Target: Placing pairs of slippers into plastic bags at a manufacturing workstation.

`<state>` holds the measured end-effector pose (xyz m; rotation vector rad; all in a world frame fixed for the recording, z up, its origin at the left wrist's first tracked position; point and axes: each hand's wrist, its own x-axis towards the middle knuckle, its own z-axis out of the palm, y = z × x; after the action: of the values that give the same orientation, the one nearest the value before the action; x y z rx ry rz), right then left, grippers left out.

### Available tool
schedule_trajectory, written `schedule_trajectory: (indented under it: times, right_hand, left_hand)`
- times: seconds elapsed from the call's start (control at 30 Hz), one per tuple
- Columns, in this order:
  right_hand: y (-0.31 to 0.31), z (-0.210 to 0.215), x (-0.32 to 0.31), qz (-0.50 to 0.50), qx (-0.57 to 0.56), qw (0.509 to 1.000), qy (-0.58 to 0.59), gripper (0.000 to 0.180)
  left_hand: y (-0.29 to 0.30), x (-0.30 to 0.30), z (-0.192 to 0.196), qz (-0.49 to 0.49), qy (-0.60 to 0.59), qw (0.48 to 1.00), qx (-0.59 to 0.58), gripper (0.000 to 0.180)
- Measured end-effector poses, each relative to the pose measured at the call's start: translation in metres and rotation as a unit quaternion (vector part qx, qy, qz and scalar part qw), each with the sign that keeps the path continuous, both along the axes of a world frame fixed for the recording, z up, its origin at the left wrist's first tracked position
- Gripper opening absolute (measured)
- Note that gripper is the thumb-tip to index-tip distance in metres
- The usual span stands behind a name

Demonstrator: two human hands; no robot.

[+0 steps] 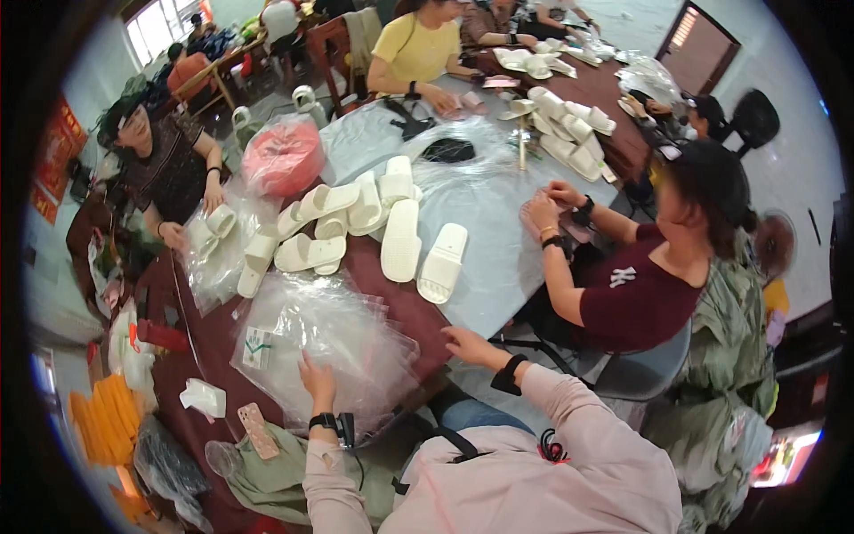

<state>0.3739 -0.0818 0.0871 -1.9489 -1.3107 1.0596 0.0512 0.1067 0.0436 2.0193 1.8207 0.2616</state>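
My left hand (318, 378) lies on a fanned stack of clear plastic bags (356, 343), with its fingers stretched out. A small white card with a green mark (258, 348) sits on the stack's left side. Just past the table's near edge, my right hand (471, 345) reaches leftward with fingers apart, holding nothing. Beyond it, a white slipper (443, 263) leans toe-down beside another upturned slipper (401, 241). Several more white slippers (329, 209) are heaped farther back on the table.
A pink roll (284, 157) wrapped in plastic stands at the back left. The person on the left handles bagged slippers (211, 233); the person in maroon (640, 276) sits close on the right. A phone (258, 433) and crumpled tissue (204, 398) lie near my left arm.
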Motion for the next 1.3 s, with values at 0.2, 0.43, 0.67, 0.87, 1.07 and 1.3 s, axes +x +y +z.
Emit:
schedule_trajectory:
  times: [0.2, 0.43, 0.67, 0.87, 1.07, 1.3]
  right_hand:
    - [0.036, -0.035, 0.06, -0.061, 0.128, 0.981, -0.135, 0.041]
    - [0.11, -0.028, 0.082, -0.075, 0.147, 0.964, -0.21, 0.052]
    - [0.162, -0.026, 0.091, -0.081, -0.045, 0.976, -0.196, 0.074]
    - [0.164, -0.055, 0.119, -0.039, 0.008, 0.991, -0.128, 0.086]
    - [0.19, -0.04, 0.115, -0.04, -0.031, 0.999, 0.009, 0.087]
    - [0.215, -0.024, 0.094, -0.164, -0.03, 0.985, -0.049, 0.058]
  left_hand:
    - [0.01, 0.069, 0.021, -0.013, 0.011, 0.999, -0.047, 0.065]
    - [-0.001, 0.078, 0.007, -0.036, 0.176, 0.969, -0.172, 0.066]
    - [-0.013, 0.052, 0.003, -0.058, 0.15, 0.974, -0.16, 0.069]
    - [-0.025, 0.048, 0.004, -0.073, 0.108, 0.98, -0.149, 0.077]
    - [-0.028, 0.049, 0.008, -0.076, 0.14, 0.98, -0.116, 0.073]
    - [-0.036, 0.047, 0.004, -0.179, 0.257, 0.943, -0.112, 0.079]
